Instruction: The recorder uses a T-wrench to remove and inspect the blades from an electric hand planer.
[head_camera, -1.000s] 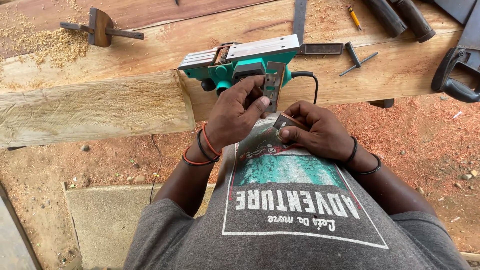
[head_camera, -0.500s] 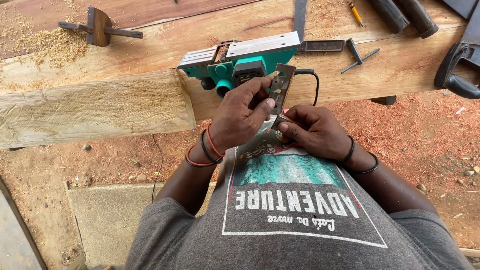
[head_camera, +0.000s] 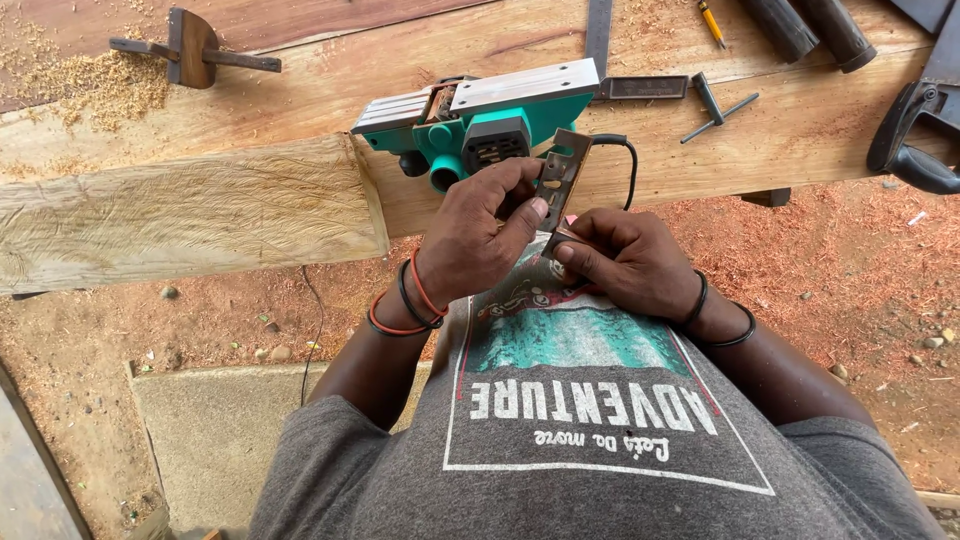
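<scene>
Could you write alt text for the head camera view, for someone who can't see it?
Two bare hands, left hand and right hand, hold a slotted grey metal plate between them, above a teal electric planer lying upturned on a pale wooden beam.

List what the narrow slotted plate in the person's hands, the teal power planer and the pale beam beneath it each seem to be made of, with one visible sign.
Narrow slotted grey plate, pinched by left hand and right hand: probably steel, dull sheen, crisp punched slots.
Teal power planer: moulded plastic body, likely; its flat sole looks like bare pale metal.
Pale rough-hewn beam: raw wood, fibrous grain, unfinished.
</scene>
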